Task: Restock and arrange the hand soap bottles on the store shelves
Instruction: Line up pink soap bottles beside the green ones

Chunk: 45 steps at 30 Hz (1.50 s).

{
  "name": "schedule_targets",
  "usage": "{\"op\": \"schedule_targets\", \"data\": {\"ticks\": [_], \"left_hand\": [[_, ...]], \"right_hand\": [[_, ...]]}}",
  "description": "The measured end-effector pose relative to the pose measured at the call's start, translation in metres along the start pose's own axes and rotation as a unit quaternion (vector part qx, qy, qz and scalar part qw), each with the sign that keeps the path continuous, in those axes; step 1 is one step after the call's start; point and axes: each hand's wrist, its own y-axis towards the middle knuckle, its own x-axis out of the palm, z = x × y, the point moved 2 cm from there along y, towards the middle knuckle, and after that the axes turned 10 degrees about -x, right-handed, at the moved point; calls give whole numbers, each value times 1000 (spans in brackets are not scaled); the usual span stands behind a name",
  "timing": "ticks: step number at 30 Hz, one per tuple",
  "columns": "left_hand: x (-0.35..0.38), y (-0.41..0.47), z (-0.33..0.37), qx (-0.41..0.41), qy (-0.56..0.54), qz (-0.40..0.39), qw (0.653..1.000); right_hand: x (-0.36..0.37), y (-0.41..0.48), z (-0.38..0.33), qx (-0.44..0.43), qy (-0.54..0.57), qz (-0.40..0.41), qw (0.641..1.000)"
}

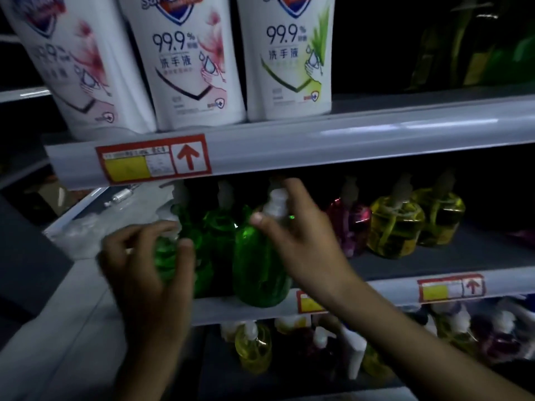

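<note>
Several green hand soap bottles with white pumps stand at the left end of the middle shelf (434, 280). My right hand (301, 235) grips the white pump neck of the front green bottle (257, 273), which stands at the shelf's front edge. My left hand (147, 261) is wrapped around a second green bottle (166, 256) further left, its fingers curled on the body. Two more green bottles (214, 227) stand behind these. To the right on the same shelf stand a pink bottle (351, 224) and two yellow bottles (395, 227).
White refill pouches (188, 62) fill the upper shelf, above a red price tag (153, 159) on the rail. The lower shelf holds yellow bottles (253, 347) and dark red ones lying jumbled. A grey shelf side panel (72, 314) runs along the left. The scene is dim.
</note>
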Motion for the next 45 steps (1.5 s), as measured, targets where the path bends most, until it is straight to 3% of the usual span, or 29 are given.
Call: {"op": "schedule_targets", "data": {"ticks": [1,3,5,8,17,30,39,41,45], "left_hand": [[-2,9,-8,-31,26,4,999],[6,20,-22,-81,70,-74,991],[16,19,-33,-70,126,-139,980],[19,18,-38,-29,146,-145,978],[15,20,-39,-43,122,-159,979],[12,19,-33,-18,118,-159,980],[16,17,-34,-47,158,-154,974],[20,13,-32,-57,162,-135,976],[24,4,-13,-51,103,-12,993]], "right_hand": [[9,2,0,-7,-6,-10,1000],[26,6,2,-17,-23,-23,999],[40,9,8,-17,-40,-23,999],[56,14,18,0,-54,-18,998],[80,21,25,-32,-96,-13,995],[76,26,41,-38,-121,3,992],[80,22,43,-79,-100,-63,990],[66,14,38,-79,-83,-73,991],[19,-4,30,-112,-146,-67,981]]}}
